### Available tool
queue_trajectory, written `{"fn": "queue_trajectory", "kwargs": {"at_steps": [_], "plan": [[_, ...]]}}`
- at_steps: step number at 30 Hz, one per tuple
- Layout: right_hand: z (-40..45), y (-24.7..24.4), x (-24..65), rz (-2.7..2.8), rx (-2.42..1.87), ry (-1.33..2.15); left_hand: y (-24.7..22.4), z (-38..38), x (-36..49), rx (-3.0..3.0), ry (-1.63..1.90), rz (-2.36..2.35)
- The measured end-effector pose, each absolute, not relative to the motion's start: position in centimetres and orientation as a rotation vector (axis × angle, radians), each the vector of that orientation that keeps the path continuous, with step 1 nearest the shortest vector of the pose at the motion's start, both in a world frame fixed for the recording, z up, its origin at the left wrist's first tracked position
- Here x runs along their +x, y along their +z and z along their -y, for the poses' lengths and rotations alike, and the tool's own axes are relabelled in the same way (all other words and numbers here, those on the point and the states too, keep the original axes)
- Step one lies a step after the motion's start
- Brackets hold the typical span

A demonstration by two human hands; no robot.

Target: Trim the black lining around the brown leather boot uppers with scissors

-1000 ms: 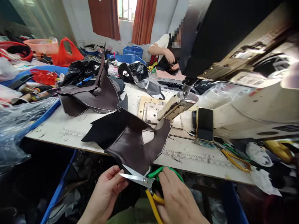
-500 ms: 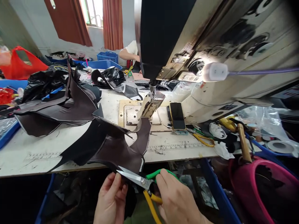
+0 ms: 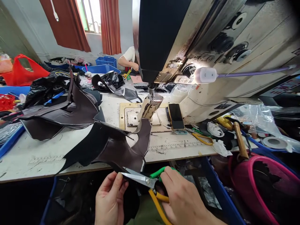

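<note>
My right hand (image 3: 178,190) is closed around the handles of a pair of scissors (image 3: 140,178), one handle green and the other yellow. The blades stand slightly apart and point left, one tip close to my left thumb. My left hand (image 3: 110,197) is closed in a pinch at the lower edge of a dark brown leather piece (image 3: 119,153), its fingertips partly hiding what they grip. This piece hangs over the table's front edge, its upper end beside the presser foot of the sewing machine (image 3: 152,104). Black lining (image 3: 82,147) spreads out from its left side.
Another sewn leather piece (image 3: 65,112) lies at left on the white table (image 3: 42,168). Right of the needle lie a phone (image 3: 176,115) and yellow-handled snips (image 3: 202,139). A pink bucket (image 3: 250,175) stands at lower right. Across the table a person's arm (image 3: 126,59) shows.
The scissor blades have parted a little, and my right hand has shifted slightly right. My left hand keeps its pinch at nearly the same spot. The camera view has tilted slightly up.
</note>
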State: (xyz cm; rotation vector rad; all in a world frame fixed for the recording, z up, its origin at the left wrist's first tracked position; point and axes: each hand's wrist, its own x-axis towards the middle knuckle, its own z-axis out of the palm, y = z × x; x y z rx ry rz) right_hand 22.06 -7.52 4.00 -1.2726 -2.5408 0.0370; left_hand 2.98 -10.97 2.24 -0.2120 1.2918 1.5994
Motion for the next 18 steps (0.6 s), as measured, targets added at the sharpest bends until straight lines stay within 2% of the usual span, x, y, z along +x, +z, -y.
{"fn": "queue_trajectory", "kwargs": {"at_steps": [8, 13, 15, 18], "plan": [[7.7, 3.6, 21.9, 2.519, -1.167, 0.004, 1.8, 11.5, 2.5, -0.155, 1.621, -1.337], [1.2, 6.6, 20.9, 2.281, -1.094, -0.061, 1.4, 11.8, 1.1, 0.019, 1.587, -1.312], [-2.5, 7.9, 18.7, 2.294, -1.050, 0.081, 0.8, 11.6, 0.6, 0.093, 1.559, -1.390], [-7.0, 9.8, 14.6, 2.514, -0.933, 0.594, -0.1, 11.3, -1.7, 0.316, 1.509, -1.572]]}}
